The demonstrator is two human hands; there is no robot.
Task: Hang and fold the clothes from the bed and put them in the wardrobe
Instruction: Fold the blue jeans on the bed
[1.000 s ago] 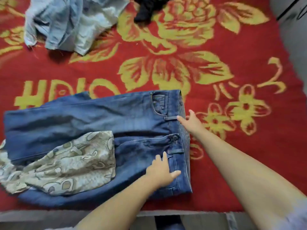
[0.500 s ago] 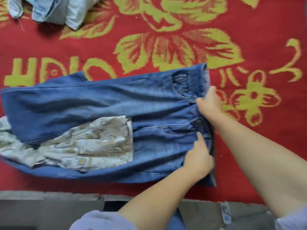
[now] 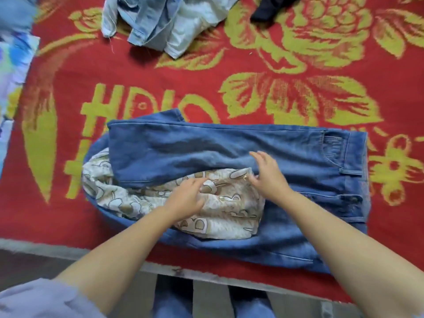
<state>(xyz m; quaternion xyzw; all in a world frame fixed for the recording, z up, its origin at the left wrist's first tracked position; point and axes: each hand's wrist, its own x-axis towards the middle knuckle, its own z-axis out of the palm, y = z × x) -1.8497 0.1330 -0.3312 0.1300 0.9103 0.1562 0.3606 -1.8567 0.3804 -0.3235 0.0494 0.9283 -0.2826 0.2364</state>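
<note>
At the middle of the view, two bare forearms reach forward over the near edge of a bed. The left hand (image 3: 185,198) lies palm down on a cream patterned cloth (image 3: 229,212), its fingers relaxed and pressing lightly into the fabric. The right hand (image 3: 267,173) hovers just beside it, fingers spread and slightly bent, with the fingertips at the seam where the cloth meets a pair of blue jeans (image 3: 229,148); whether they touch the fabric cannot be told.

The jeans lie sideways across the bed, waistband and pocket to the right, one leg folded over so that it covers the far edge of the cream cloth. The cloth sits bunched between the two denim layers.

Beneath everything is a red bedcover (image 3: 114,72) with large yellow-green flowers and letters. Toward the far side rests a heap of light blue denim clothes (image 3: 160,19), and near it a dark garment (image 3: 266,8), well apart from the jeans.
</note>
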